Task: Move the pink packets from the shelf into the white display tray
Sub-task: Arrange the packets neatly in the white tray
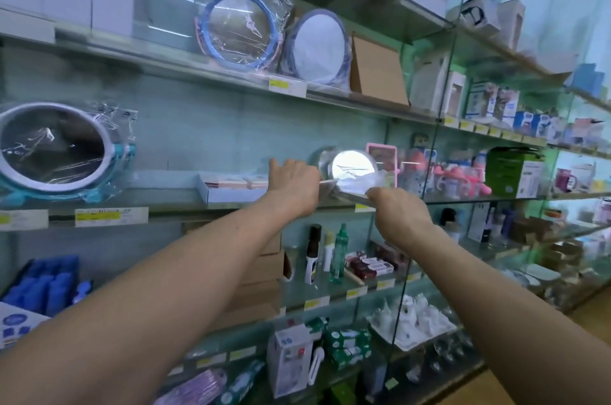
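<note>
Left hand and right hand each curl round one end of a flat, blurred packet, held edge-on just right of the tray on the shelf. The fingers are mostly hidden behind the knuckles. Pinkish packets lie in the tray. Risks: the hands may knock the wrapped mirror just behind, and a slanted packet may catch the tray wall and slip off the shelf edge.

The display tray is being carried by the middle glass shelf, with packets lying in it, just left of the left hand. A flat wrapped packet is being held between that hand and the right hand, before a round mirror, with feeding bottles further right.
</note>
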Demonstrator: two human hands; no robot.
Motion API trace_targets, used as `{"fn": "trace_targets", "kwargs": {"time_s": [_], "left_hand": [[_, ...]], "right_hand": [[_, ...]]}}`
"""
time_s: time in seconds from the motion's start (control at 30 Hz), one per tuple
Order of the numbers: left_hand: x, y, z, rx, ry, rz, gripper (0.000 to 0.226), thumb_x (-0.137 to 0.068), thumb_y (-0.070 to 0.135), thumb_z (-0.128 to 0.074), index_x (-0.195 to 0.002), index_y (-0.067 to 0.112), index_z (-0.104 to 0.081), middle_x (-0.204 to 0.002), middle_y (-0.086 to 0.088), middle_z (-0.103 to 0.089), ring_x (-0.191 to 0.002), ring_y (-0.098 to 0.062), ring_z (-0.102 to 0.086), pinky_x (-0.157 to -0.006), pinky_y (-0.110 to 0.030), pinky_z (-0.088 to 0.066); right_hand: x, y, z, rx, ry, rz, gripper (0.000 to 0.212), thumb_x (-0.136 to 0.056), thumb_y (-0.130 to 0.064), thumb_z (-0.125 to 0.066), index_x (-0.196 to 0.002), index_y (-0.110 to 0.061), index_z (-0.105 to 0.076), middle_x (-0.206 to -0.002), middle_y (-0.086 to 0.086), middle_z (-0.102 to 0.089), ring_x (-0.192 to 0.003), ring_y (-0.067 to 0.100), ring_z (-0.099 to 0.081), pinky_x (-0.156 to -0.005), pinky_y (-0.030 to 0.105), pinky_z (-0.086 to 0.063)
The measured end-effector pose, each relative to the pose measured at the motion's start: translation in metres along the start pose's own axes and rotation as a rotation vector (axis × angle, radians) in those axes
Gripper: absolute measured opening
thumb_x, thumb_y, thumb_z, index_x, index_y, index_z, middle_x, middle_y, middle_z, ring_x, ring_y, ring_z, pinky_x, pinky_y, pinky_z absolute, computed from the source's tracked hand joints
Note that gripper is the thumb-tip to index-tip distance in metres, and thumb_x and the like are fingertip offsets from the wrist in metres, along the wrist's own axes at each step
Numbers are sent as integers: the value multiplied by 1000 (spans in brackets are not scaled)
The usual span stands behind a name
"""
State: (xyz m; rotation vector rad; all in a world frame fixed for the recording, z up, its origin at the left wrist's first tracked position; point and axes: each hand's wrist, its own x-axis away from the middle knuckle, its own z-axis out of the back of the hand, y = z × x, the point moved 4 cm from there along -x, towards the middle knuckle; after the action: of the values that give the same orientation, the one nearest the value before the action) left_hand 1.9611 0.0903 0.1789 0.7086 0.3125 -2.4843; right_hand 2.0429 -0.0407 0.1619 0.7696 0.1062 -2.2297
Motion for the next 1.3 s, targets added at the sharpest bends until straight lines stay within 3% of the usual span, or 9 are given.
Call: {"fn": "trace_targets", "kwargs": {"time_s": [0.23,0.47,0.6,0.67,0.73,0.83,1.0,1.1,1.3], "left_hand": [[-48,-42,-12,143,14,152,13,-90,16,-51,-78,18,-53,-85,-4,-58,-78,-25,-46,-76,-33,-30],[-64,-80,-19,272,8,318,27,-97,25,-36,-84,11,-56,-85,-10,-54,-83,-33,-52,-69,-31,-38],[-74,-104,-29,373,44,409,13,-89,14,-47,-78,12,-54,-87,-12,-59,-85,-34,-55,-64,-30,-40],[-79,-120,-35,465,88,474,15,-88,9,-51,-100,11,-59,-107,-16,-62,-98,-35,-56,-72,-32,-43],[-84,-135,-41,541,122,557,46,-89,7,-52,-134,13,-46,-130,-14,-54,-113,-34,-53,-86,-33,-44],[-93,-152,-52,705,140,674,62,-89,6,-50,-146,20,-29,-135,-10,-48,-111,-33,-56,-89,-34,-48],[-112,-158,-70,909,112,776,20,-91,-3,-52,-92,11,-66,-95,-13,-64,-64,-19,-57,-61,-24,-51],[-118,-152,-78,952,105,824,11,-89,4,-60,-98,3,-66,-79,-12,-64,-56,-20,-57,-55,-25,-52],[-127,-132,-96,1082,-35,915,55,-96,49,-40,-79,6,-69,-80,-14,-69,-67,-27,-62,-65,-30,-51]], "right_hand": [[-65,-19,-24,-65,44,45,44,-86,7,-45,-127,-11,-52,-114,14,-64,-101,32,-62,-73,34,-46],[-107,-51,-42,-187,62,146,34,-88,5,-43,-119,-7,-51,-107,17,-65,-98,35,-61,-70,34,-40],[-132,-72,-47,-297,127,233,31,-89,3,-43,-118,-9,-48,-101,16,-66,-78,31,-56,-62,31,-35],[-146,-79,-54,-330,146,258,25,-90,-1,-47,-115,-10,-47,-99,13,-66,-72,28,-50,-60,31,-35],[-162,-83,-63,-354,160,278,20,-90,-6,-50,-109,-11,-47,-96,11,-66,-73,30,-54,-58,31,-35],[-186,-86,-76,-388,186,301,13,-88,-7,-49,-97,-14,-43,-91,11,-66,-66,32,-51,-54,31,-33],[-222,-81,-96,-546,170,327,18,-92,-12,-44,-109,-13,-49,-96,14,-65,-79,34,-56,-59,32,-34],[-236,-77,-107,-703,151,336,23,-94,-12,-39,-108,-14,-57,-98,14,-65,-78,32,-50,-62,33,-35],[-245,-79,-116,-895,98,461,19,-91,-11,-44,-90,-18,-63,-79,5,-58,-83,33,-54,-62,33,-38]]}}
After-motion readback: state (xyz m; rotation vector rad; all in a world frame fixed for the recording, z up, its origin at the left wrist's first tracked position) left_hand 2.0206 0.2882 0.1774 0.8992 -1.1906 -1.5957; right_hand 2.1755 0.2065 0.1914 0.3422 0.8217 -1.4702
